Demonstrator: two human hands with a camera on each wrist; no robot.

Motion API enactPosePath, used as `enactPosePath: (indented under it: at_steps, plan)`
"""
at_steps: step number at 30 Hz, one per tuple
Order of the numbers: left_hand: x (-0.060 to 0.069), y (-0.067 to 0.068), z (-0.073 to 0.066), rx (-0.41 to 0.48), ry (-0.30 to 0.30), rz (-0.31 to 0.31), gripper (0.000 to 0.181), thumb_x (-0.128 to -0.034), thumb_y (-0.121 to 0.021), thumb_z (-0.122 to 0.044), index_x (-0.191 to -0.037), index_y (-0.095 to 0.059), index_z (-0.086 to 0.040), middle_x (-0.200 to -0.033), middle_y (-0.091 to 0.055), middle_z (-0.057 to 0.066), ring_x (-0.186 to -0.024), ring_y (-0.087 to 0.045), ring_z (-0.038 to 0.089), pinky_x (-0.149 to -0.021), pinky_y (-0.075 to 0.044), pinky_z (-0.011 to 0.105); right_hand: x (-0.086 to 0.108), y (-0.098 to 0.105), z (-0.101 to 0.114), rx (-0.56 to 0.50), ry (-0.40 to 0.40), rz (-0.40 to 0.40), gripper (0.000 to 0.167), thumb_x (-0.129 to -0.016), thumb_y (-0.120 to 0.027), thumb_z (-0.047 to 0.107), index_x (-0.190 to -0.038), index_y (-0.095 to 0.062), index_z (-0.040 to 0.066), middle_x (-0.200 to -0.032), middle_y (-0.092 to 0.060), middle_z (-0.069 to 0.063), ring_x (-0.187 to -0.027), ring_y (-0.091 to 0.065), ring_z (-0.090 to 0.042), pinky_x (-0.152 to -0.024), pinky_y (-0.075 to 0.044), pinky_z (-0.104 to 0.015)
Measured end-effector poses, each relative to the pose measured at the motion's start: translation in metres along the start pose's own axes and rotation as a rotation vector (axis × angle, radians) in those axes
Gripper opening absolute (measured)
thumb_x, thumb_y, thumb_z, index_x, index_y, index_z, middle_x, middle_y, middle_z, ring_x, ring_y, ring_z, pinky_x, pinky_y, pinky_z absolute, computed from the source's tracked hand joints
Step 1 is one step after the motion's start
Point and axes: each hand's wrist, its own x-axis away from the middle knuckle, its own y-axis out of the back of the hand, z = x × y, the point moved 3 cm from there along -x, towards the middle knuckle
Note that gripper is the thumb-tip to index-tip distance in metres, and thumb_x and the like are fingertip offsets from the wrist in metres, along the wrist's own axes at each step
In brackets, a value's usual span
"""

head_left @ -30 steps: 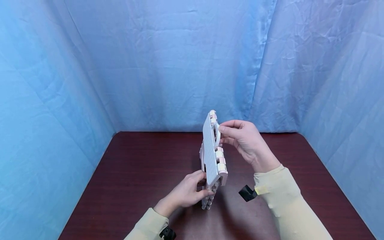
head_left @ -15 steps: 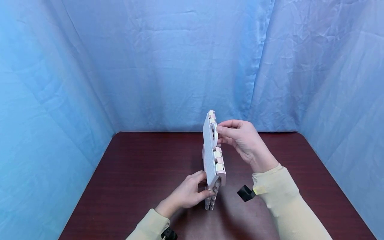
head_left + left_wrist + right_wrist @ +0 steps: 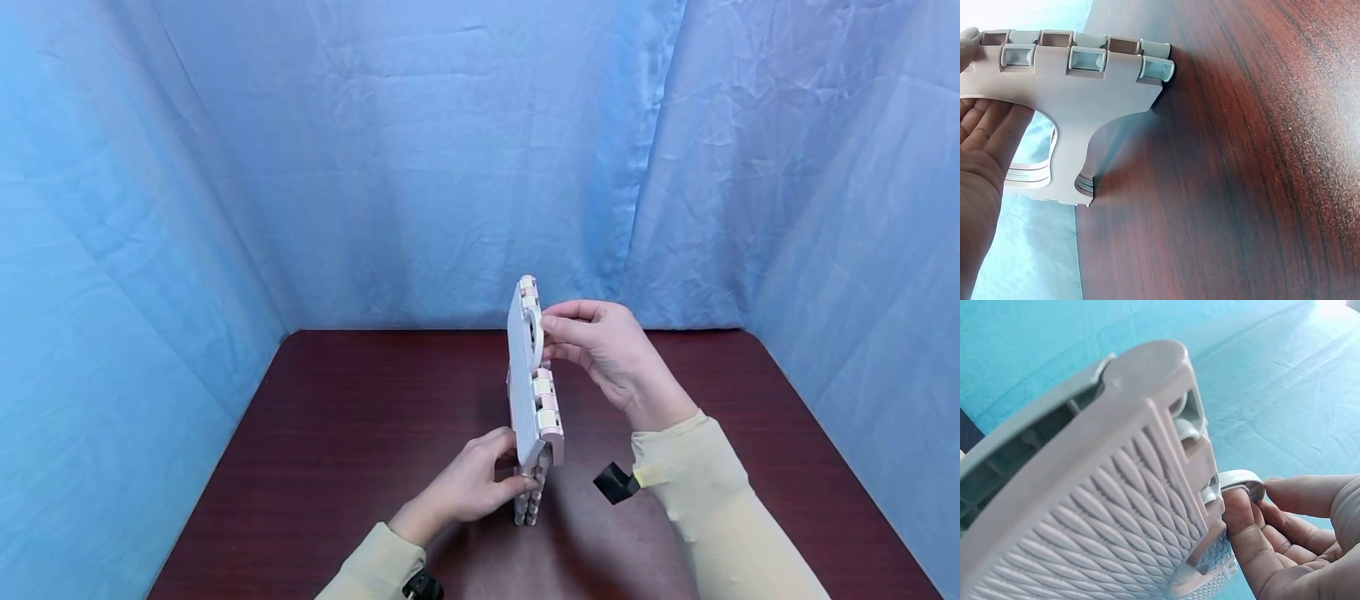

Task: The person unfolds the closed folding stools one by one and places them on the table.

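Note:
A folded white and pale pink plastic piece (image 3: 527,392) with a woven-pattern panel (image 3: 1097,531) stands on edge on the table. At its upper right side, the right hand (image 3: 611,350) pinches a white curved handle (image 3: 1242,478) between thumb and fingers. Low on its near end, the left hand (image 3: 472,479) grips the folded part, thumb on the near side. In the left wrist view, the left hand's fingers (image 3: 988,128) pass through an opening in the leg panel (image 3: 1079,106). Hinge knuckles line that panel's edge.
The dark red-brown table (image 3: 360,417) lies under the piece. Blue curtains (image 3: 450,167) hang behind and at both sides. A small black camera (image 3: 617,483) is on the right sleeve, another (image 3: 422,585) on the left.
The folded piece has shifted slightly left at the top, its lower legs slightly right, and stands a little straighter. The right hand moved slightly left with the handle; both grips are unchanged.

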Motion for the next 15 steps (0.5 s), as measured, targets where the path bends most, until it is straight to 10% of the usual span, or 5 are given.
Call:
enactPosePath:
  at_steps: [15]
  plan:
    - [0.0025, 0.0026, -0.0026, -0.118, -0.080, -0.028, 0.032, -0.0882, -0.081, -0.021, -0.115, -0.066, -0.012, -0.106, -0.063, -0.001, -0.103, -0.064, 0.009, -0.093, -0.054, 0.022, 0.0029, 0.0086, 0.0008, -0.066, -0.016, 0.055, 0.021, -0.103, -0.056, 0.003, -0.096, -0.075, 0.003, -0.092, -0.074, -0.012, -0.081, -0.071, -0.023, -0.078, -0.061, -0.033]
